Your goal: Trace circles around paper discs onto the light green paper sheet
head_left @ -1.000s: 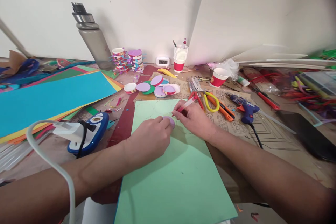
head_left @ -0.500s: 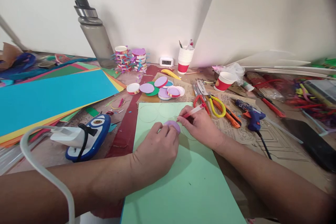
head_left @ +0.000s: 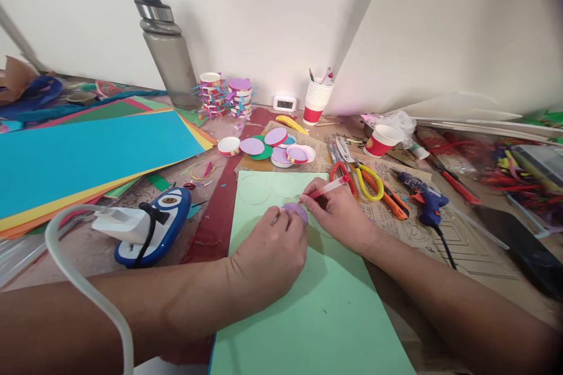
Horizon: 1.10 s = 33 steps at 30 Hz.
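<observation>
A light green paper sheet lies in front of me with faint drawn circles near its far edge. My left hand presses a small purple round lid flat on the sheet, fingers closed round it. My right hand grips a red and white pen, its tip at the lid's right edge.
Purple and green discs and cup rims lie beyond the sheet. Scissors, cutters and a blue glue gun are to the right. Coloured paper stack and a blue device sit left. A water bottle and paper cups stand by the wall.
The view shifted slightly, so everything sits a little further right. Both hands stay on the lid and pen, with the pen tip moving round the lid's edge.
</observation>
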Motion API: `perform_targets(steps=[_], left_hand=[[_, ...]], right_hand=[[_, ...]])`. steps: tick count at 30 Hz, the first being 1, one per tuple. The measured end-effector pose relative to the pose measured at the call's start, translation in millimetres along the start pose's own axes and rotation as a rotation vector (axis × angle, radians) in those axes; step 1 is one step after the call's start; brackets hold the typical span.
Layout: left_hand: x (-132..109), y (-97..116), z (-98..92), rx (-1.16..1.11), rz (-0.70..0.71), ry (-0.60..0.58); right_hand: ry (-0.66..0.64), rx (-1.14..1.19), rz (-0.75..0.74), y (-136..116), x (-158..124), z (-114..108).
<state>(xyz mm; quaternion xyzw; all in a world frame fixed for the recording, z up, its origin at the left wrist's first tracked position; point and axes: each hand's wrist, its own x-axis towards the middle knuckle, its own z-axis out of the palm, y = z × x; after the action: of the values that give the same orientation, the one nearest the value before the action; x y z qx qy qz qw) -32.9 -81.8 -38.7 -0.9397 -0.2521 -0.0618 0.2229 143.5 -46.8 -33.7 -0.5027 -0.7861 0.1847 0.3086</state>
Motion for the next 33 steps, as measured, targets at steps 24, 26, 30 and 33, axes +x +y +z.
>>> perform_targets(steps=[24,26,30,33], left_hand=[[0.5,0.8,2.3,-0.01,-0.004,0.027],[0.6,0.5,1.9,-0.008,0.003,0.008],[0.2,-0.4,1.0,0.002,0.008,-0.002],[0.1,-0.7,0.5,0.005,0.008,-0.009]], right_hand=[[-0.039,0.002,0.023,-2.0,2.6,-3.4],[-0.044,-0.007,0.028,-1.2,2.3,-3.8],[-0.049,-0.035,0.013,-1.2,1.0,-5.7],[-0.046,-0.05,0.01,-2.1,-0.5,-7.2]])
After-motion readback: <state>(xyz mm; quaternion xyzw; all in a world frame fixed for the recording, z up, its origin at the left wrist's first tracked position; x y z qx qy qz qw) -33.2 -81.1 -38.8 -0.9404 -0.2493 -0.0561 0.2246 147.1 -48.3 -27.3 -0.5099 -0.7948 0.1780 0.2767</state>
